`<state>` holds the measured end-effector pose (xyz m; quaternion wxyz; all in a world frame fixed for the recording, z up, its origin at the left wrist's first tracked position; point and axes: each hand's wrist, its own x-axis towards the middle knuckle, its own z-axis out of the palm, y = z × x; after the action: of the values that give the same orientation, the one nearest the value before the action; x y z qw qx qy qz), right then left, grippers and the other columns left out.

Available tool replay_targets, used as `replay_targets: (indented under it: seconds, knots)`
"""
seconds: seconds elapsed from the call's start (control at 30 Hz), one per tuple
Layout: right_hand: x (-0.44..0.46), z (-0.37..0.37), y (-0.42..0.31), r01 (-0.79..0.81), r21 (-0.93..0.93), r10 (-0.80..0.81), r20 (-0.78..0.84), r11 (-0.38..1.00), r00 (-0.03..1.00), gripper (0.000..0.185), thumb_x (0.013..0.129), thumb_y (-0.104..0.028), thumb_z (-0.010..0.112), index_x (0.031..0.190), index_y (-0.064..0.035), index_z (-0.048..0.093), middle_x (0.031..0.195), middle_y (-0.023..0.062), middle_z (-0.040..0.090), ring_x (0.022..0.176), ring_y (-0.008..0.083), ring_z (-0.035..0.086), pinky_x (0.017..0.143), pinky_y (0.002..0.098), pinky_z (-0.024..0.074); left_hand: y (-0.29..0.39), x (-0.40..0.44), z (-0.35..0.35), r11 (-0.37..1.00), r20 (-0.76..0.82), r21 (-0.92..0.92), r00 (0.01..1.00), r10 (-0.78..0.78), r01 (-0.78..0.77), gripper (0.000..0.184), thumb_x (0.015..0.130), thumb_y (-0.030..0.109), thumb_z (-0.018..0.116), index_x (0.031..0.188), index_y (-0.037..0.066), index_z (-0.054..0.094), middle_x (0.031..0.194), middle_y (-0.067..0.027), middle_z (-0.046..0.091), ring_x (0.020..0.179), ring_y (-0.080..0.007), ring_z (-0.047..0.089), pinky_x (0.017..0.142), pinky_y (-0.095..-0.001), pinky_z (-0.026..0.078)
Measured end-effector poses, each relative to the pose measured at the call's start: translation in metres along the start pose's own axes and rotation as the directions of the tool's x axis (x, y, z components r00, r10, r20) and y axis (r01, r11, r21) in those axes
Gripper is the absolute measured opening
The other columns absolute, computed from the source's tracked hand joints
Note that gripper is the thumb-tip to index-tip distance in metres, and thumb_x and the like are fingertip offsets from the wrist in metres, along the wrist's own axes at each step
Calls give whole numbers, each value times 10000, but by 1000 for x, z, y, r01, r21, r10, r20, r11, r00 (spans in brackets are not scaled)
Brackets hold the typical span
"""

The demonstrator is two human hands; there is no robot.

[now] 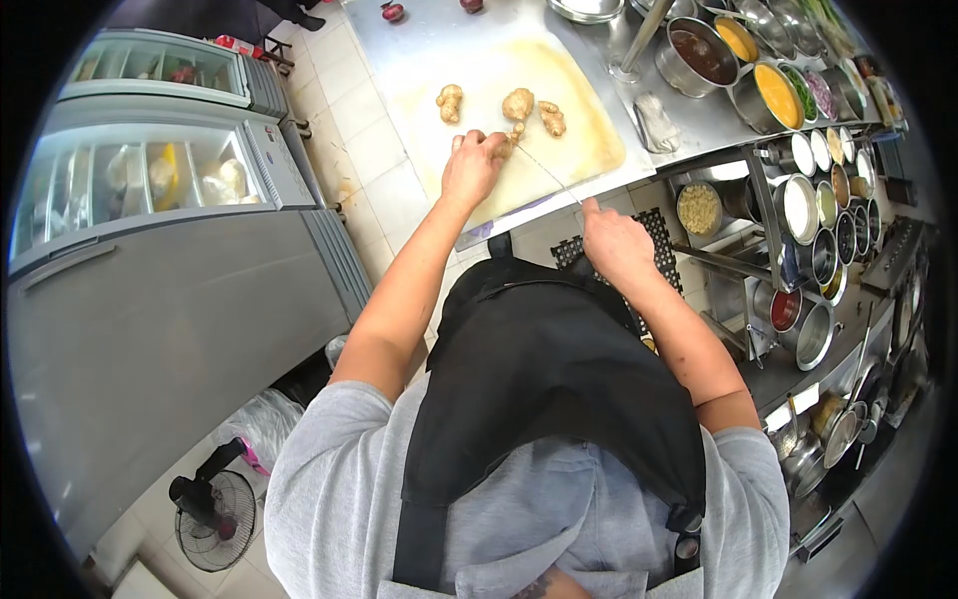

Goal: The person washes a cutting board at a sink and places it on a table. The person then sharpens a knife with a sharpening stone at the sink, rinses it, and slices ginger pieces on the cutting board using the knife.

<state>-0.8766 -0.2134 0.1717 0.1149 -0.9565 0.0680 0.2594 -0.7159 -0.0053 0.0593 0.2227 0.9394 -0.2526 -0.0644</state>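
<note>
My left hand (473,172) is closed on a small piece of ginger (513,138) at the near part of a yellowed cutting board (596,150). In my right hand (619,247), by the board's near edge, is the handle of a knife (547,173). Its thin blade, seen almost edge-on, reaches up and left to the ginger by my left fingertips. Just beyond lies a large round ginger piece (518,103). A knobbly ginger piece (552,119) is to its right, and another ginger piece (449,103) sits further left.
Two red onions (392,12) (471,5) lie at the counter's far end. A folded cloth (657,124) rests right of the board, near pots of brown sauce (703,57) and orange liquid (777,96). Shelves with containers (800,210) stand right; a fridge (190,299) stands left.
</note>
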Motion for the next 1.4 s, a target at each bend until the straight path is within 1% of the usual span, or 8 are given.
replay_targets:
  seconds: [0.43,0.73,0.83,1.0,1.07,1.13,1.17,1.4]
  knots:
    - [69,13,14,75,185,-80,18,980,997,234,1034,-120,460,1140,21,613,1006,301,735,1013,458,723,884,568,556,-6,3,9,998,-39,33,998,54,-53,426,844,79,736,1260,165,710,1136,-161,659,1122,-380,586,979,-462,531]
    - [89,55,32,154,350,-145,-53,924,988,306,1097,-264,498,1075,25,596,966,326,712,976,504,686,858,587,520,-11,-14,-1,999,-48,-33,999,-16,15,536,819,72,775,1342,130,670,1290,-169,592,1194,-379,576,1018,-472,514]
    - [63,44,38,167,365,-138,-104,916,985,320,1103,-295,484,1089,1,605,954,313,710,954,517,674,846,592,515,-27,-17,-7,979,-41,186,996,-81,88,566,831,74,748,1384,86,633,1450,-174,538,1317,-399,541,1083,-481,487]
    - [37,59,75,149,421,-115,-105,895,988,323,1096,-335,495,1109,-30,601,970,309,695,928,571,623,840,627,489,-16,-3,-1,993,-123,116,992,25,-11,471,892,156,714,1350,59,657,1382,-218,589,1289,-392,566,1093,-503,463]
    - [47,91,106,292,408,-208,-238,865,949,351,1099,-372,515,1075,-33,606,864,253,715,698,465,670,659,556,547,-9,13,4,1000,-108,-22,994,20,-23,462,899,169,717,1343,54,661,1332,-219,623,1266,-389,583,1093,-505,459]
    - [47,95,123,-288,882,-169,370,374,914,340,1115,-386,521,1083,-60,611,718,128,682,436,231,552,444,346,477,0,31,12,1000,-20,-5,1000,-3,3,449,904,204,732,1321,52,670,1231,-214,689,1177,-397,647,1052,-500,495]
    - [43,99,129,-319,896,-182,385,310,905,340,1114,-416,528,1078,-89,613,714,49,658,388,66,452,361,236,392,7,38,14,1000,3,21,1000,-14,14,411,910,218,742,1278,44,687,1211,-214,695,1155,-397,658,1026,-491,510]
    - [32,110,164,-332,921,-177,369,204,913,339,1107,-375,530,1042,-57,629,720,61,661,395,98,463,358,268,410,26,52,37,988,91,-44,985,-146,150,456,883,244,781,1263,14,674,1183,-235,691,1141,-411,661,1007,-488,528]
